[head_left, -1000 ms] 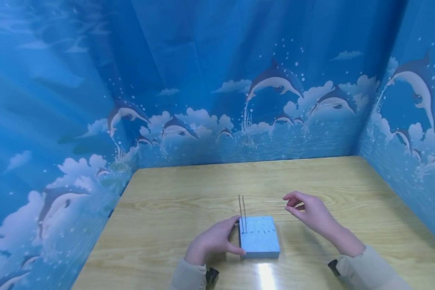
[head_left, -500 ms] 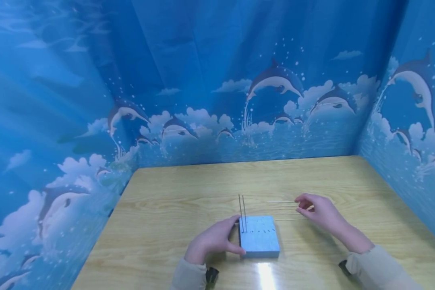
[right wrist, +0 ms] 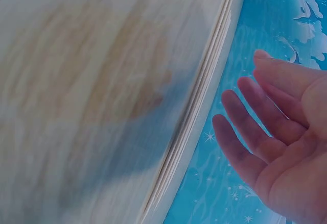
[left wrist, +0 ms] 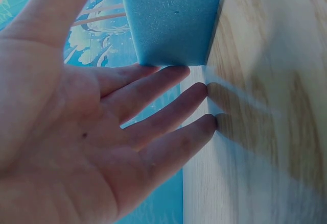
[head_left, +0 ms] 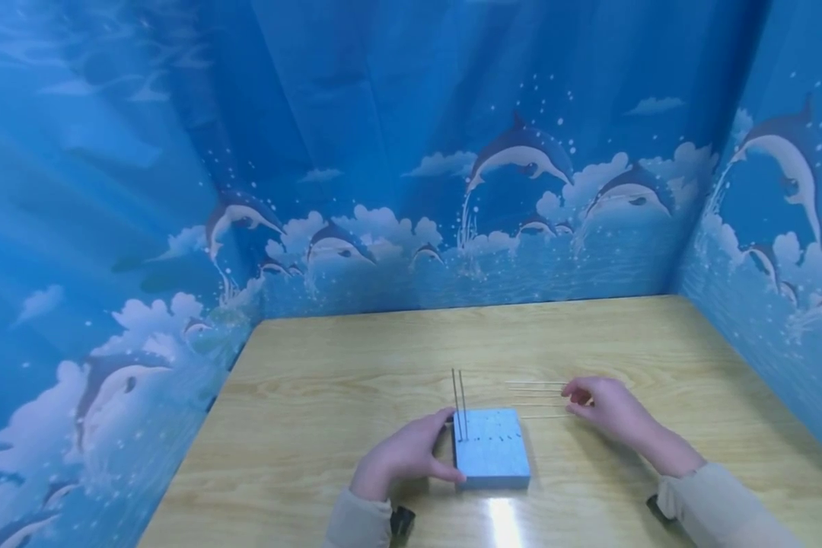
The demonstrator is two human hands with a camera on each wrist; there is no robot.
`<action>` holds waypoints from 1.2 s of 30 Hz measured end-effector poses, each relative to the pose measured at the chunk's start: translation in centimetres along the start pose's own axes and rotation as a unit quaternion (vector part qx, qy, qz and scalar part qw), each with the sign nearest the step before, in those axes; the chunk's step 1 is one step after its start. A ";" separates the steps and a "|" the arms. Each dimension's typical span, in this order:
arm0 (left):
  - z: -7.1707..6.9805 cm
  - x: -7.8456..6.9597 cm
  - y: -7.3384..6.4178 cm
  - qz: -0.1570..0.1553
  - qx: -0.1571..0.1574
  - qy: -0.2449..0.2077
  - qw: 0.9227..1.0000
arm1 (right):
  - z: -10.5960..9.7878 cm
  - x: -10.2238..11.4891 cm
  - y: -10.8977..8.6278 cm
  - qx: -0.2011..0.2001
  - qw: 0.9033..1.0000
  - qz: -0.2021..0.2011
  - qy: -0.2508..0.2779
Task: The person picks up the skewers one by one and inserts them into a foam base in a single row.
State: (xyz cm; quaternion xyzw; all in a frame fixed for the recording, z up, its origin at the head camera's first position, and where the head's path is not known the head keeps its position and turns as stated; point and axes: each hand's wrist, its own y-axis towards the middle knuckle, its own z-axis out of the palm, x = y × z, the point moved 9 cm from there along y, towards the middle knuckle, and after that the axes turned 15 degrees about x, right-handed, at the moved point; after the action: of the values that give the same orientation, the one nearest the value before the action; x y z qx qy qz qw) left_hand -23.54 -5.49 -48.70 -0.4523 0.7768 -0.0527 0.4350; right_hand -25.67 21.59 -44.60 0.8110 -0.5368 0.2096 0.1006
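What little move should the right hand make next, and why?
Probably lower the right hand and pinch one of the loose sticks. It seems to hold nothing and hovers near them, while two upright sticks stand in the blue block, beside what look like more holes. The left hand touches the block, perhaps steadying it.

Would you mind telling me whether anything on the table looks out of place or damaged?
Nothing stands out: two thin sticks stand in the blue foam block, and the loose sticks lie roughly parallel on the wood-grain table. Nothing visible looks spilled or broken.
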 end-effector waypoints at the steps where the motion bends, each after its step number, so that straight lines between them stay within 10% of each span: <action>1: 0.0 0.0 0.0 0.001 -0.001 0.000 1.000 | 0.1 0.0 0.0 0.003 1.000 0.000 -0.003; 36: 0.1 -0.1 -0.2 0.017 -0.007 0.008 1.000 | 2.0 -1.0 0.8 0.065 0.997 0.034 -0.027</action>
State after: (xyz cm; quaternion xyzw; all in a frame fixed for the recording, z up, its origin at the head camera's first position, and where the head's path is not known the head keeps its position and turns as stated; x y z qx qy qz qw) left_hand -23.35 -5.54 -48.61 -0.4418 0.7882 -0.0436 0.4262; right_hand -26.24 21.37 -46.86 0.8025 -0.5518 0.2255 0.0266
